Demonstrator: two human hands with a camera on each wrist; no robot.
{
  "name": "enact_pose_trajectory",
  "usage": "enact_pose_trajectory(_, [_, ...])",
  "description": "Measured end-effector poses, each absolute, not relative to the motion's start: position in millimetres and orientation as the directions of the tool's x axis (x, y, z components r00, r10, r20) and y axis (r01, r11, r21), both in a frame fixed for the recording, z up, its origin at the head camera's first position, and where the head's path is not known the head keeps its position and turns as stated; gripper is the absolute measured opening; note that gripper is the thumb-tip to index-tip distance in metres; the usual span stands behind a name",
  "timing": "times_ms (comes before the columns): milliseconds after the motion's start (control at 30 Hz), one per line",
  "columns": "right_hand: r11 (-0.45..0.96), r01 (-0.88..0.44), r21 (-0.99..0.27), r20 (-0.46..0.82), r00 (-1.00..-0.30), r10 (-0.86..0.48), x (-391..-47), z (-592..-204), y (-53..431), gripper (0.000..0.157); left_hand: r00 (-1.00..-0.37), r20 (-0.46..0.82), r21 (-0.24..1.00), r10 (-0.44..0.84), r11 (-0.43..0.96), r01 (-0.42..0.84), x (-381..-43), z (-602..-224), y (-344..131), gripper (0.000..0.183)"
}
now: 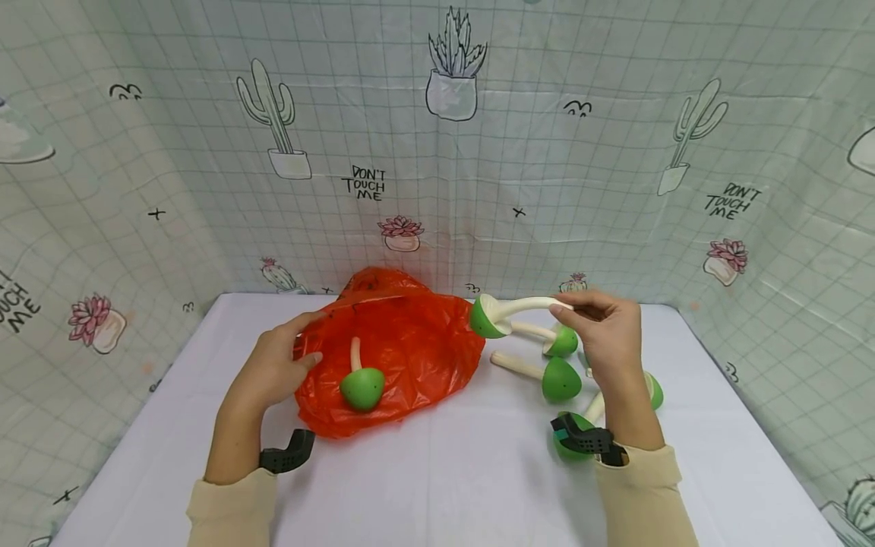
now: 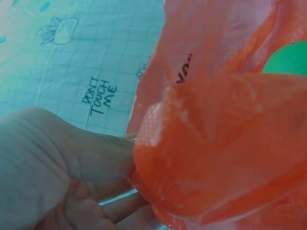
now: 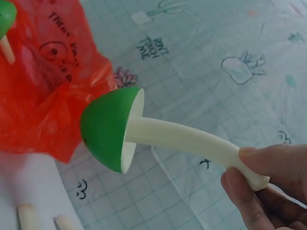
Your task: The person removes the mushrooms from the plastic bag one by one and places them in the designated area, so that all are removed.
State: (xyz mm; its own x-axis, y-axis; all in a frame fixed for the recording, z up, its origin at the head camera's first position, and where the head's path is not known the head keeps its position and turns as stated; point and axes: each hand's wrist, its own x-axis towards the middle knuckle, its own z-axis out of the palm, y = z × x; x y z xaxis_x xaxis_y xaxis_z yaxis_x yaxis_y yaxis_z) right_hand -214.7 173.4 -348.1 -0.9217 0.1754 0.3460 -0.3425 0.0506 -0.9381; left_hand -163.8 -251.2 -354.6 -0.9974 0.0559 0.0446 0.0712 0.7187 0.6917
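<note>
My right hand (image 1: pixel 608 330) pinches the stem end of a toy mushroom (image 3: pixel 165 136) with a green cap and a curved white stem, held above the table with the cap pointing left. A red plastic bag (image 1: pixel 424 346) lies spread open at the left of the table. At its left edge my left hand (image 1: pixel 276 365) grips the bag's rim between thumb and fingers, as the left wrist view also shows. Another green-capped mushroom (image 1: pixel 362 389) lies in the bag's mouth, stem pointing away. Printed letters show on the bag (image 3: pixel 67 43) in the right wrist view.
More green mushrooms lie on the right: one behind the held one (image 1: pixel 562 342), one in front of it (image 1: pixel 560 380), others partly hidden by the right forearm. A white-covered table (image 1: pixel 437 486) meets a patterned cloth backdrop (image 1: pixel 519 152) at the back and sides.
</note>
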Motion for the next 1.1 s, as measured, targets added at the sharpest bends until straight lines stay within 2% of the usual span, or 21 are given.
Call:
enact_pose_trajectory(300, [0.197,-0.244,-0.950,0.283,-0.936,0.208,-219.3,-361.6,186.1,0.022,-0.998,0.042,0.687,0.054,0.723,0.068,-163.6,-355.5,-250.3,0.062])
enact_pose_trajectory(700, [0.272,-0.130,-0.953,0.193,-0.957,0.218,-234.2,-383.0,198.7,0.023,-0.998,0.039,0.694,0.056,0.716,0.067,-163.5,-355.0,-249.1,0.062])
enact_pose_trajectory(1100, [0.368,-0.007,-0.930,0.099,-0.967,0.234,-235.5,-392.3,213.5,0.031,-0.998,0.033,0.684,0.059,0.726,0.066,-164.0,-355.5,-247.1,0.062])
